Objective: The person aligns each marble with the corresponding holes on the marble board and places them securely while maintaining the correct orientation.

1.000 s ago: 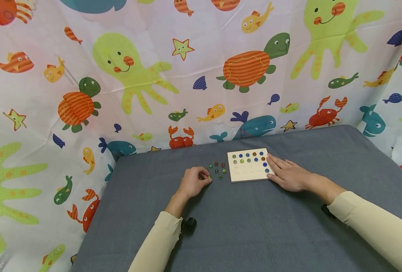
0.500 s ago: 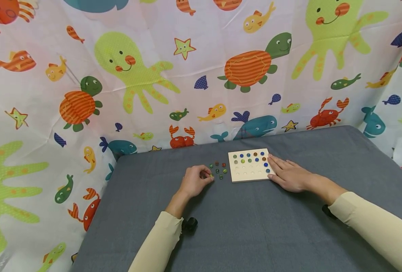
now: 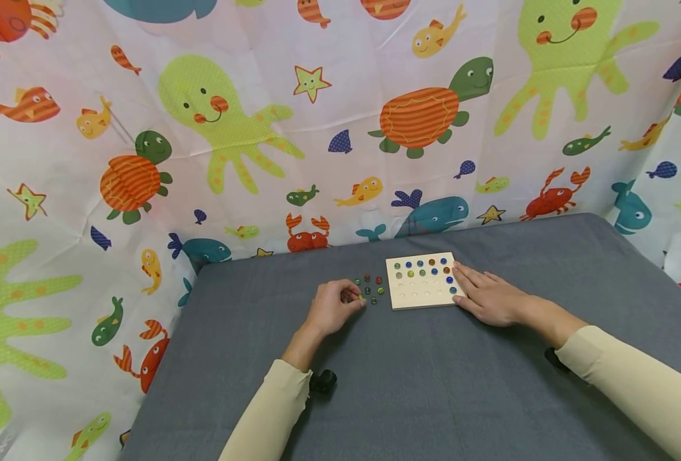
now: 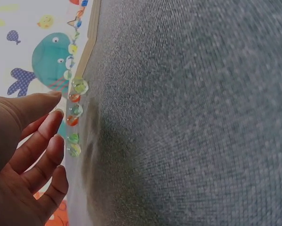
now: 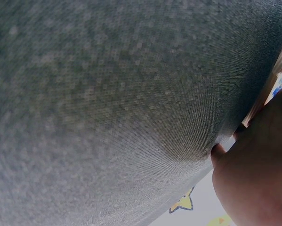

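Observation:
Over the grey cloth, my left hand hovers at the loose glass marbles, its fingertips beside a yellow-green one. In the left wrist view a gap shows between thumb and index finger, with no marble in it. The other loose marbles are green and orange-red. To their right lies a pale wooden board with rows of round hollows. Marbles fill its two far rows, and blue ones sit at the right end of the nearer rows. My right hand rests flat at the board's right edge, fingers extended.
The grey cloth covers the table, whose far edge runs just behind the board. A curtain printed with sea animals hangs behind and on the sides. A dark wrist camera sits below the left sleeve.
My left hand has shifted slightly right, toward the loose marbles, and the yellow-green marble at its fingertips has moved right with it. My right hand and the board keep their places.

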`<state>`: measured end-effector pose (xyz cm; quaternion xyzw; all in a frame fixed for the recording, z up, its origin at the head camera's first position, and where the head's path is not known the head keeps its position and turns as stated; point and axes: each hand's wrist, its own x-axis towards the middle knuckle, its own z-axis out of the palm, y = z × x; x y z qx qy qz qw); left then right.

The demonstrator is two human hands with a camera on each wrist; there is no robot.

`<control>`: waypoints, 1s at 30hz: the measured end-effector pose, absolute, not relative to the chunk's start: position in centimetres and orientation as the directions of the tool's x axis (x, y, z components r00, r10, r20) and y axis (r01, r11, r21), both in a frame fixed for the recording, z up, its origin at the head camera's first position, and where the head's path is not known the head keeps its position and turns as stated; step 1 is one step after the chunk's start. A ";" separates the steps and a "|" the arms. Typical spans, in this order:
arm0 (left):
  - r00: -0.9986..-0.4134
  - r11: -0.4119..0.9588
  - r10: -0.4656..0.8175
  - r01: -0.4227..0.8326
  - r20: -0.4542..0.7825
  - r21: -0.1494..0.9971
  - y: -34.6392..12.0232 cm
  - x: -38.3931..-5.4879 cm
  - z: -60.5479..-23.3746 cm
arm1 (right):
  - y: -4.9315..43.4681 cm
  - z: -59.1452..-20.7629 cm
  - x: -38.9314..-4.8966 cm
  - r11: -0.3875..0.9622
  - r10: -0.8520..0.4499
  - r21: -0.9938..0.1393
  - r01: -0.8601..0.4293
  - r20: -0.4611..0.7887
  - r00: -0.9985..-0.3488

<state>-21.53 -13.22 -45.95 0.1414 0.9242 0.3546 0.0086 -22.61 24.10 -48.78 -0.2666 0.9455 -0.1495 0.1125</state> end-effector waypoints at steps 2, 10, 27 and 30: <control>-0.959 0.704 0.270 0.259 0.088 0.661 -13.1 -21.5 -45.9 | 24.1 -48.8 -22.6 0.814 -0.537 -0.339 -0.471 -0.132 -0.833; -0.956 0.691 0.275 0.269 0.099 0.671 -12.5 -21.5 -45.7 | 24.0 -48.8 -22.6 0.812 -0.540 -0.339 -0.475 -0.125 -0.832; -0.954 0.688 0.281 0.277 0.107 0.671 -11.7 -21.4 -45.4 | 24.0 -48.8 -22.7 0.817 -0.535 -0.335 -0.470 -0.135 -0.834; -0.953 0.682 0.285 0.280 0.107 0.675 -11.6 -21.5 -45.3 | 24.1 -48.7 -22.7 0.817 -0.534 -0.339 -0.467 -0.138 -0.834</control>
